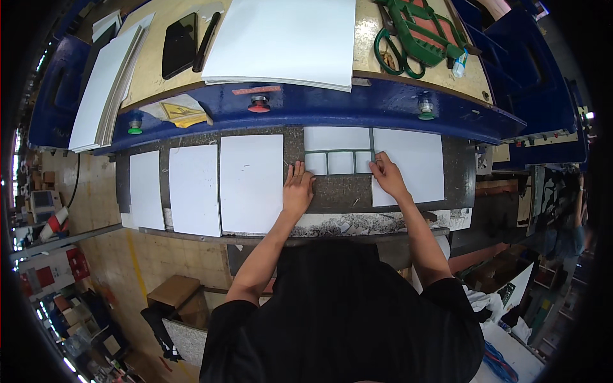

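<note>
A thin dark green divided frame (338, 151) lies on the dark work surface, with white showing through its openings. Beside its lower left corner rests my left hand (298, 188), laid flat with the fingers stretched forward. My right hand (388, 177) has its fingers bent in a pinch at the frame's right edge; the exact fingertip contact is partly hidden. Under that hand lies a white sheet (415, 163). Left of my left hand are three more white sheets: a large one (251, 191), a middle one (193, 195) and a narrower one (145, 191).
Beyond the work surface runs a blue panel (338, 105) with a red button (258, 104) and green buttons. On the ledge above lie a white paper stack (281, 41), a phone (179, 46), a pen (206, 41), green-handled scissors (399, 60) and a green tool (424, 32).
</note>
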`<state>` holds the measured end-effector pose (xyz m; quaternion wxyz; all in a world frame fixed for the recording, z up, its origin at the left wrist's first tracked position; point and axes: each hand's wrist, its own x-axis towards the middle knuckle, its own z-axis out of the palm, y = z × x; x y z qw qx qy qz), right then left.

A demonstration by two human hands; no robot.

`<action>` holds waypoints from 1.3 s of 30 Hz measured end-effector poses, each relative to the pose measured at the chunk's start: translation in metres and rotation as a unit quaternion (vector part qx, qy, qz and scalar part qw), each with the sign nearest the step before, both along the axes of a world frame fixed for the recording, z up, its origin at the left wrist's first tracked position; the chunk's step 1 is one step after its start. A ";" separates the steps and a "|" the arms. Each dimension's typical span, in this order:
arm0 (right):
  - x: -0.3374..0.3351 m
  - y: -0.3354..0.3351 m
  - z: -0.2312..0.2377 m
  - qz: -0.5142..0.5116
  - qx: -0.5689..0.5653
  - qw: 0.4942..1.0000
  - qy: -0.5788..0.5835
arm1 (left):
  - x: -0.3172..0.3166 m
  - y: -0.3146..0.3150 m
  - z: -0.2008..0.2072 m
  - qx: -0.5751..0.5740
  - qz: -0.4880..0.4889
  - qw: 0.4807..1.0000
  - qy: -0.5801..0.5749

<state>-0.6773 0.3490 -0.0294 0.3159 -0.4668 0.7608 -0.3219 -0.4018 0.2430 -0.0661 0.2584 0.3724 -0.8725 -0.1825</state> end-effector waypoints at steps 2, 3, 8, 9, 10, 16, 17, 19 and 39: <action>0.000 -0.002 0.000 -0.007 -0.002 1.000 0.002 | 0.000 -0.002 -0.001 -0.002 -0.002 1.000 -0.001; 0.001 -0.002 0.000 -0.006 -0.003 1.000 0.002 | 0.000 -0.002 -0.001 -0.005 -0.006 1.000 0.000; 0.001 0.000 -0.001 -0.023 -0.008 0.999 -0.032 | 0.001 -0.004 -0.002 -0.006 -0.008 1.000 0.000; 0.002 0.000 -0.002 -0.025 -0.009 0.999 -0.033 | 0.001 -0.004 -0.002 -0.007 -0.007 1.000 0.003; 0.001 0.000 -0.003 -0.023 -0.009 0.999 -0.024 | 0.000 -0.004 -0.001 -0.007 -0.010 1.000 0.003; 0.004 0.000 -0.007 -0.027 -0.022 0.999 0.002 | 0.002 -0.003 0.001 -0.003 0.008 1.000 0.025; 0.004 0.001 -0.008 -0.035 -0.020 0.999 0.005 | 0.004 -0.004 0.003 0.013 -0.004 1.000 0.022; 0.005 0.000 -0.007 -0.045 -0.026 0.999 -0.010 | 0.006 -0.006 0.013 0.025 -0.009 0.999 0.021; -0.057 -0.015 0.116 -0.161 -0.212 0.956 -0.125 | 0.012 0.038 0.031 0.105 0.063 0.992 0.037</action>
